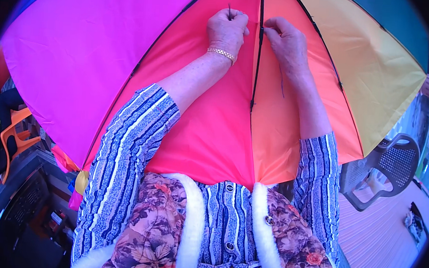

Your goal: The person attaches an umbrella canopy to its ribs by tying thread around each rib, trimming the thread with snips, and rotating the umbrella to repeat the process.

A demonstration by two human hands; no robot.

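A multicoloured umbrella (200,128) is spread in front of me, with its thin black ribs toward me. High on the pink panel, my left hand (228,33) is closed in a fist. A thin dark thing (229,10) sticks up out of it; its kind is too small to tell. Just right of the middle rib (257,62), my right hand (289,47) pinches thumb and forefinger together close to the rib. A dark thread (282,83) hangs down from this hand over the orange panel. Whatever lies between the fingertips is too small to make out.
At the right stands a grey plastic chair (396,164) on a pinkish ribbed floor (381,235). An orange chair (17,140) with a person's dark-clothed leg beside it is at the left. Small folded coloured cloth (80,184) hangs by the umbrella's lower left edge.
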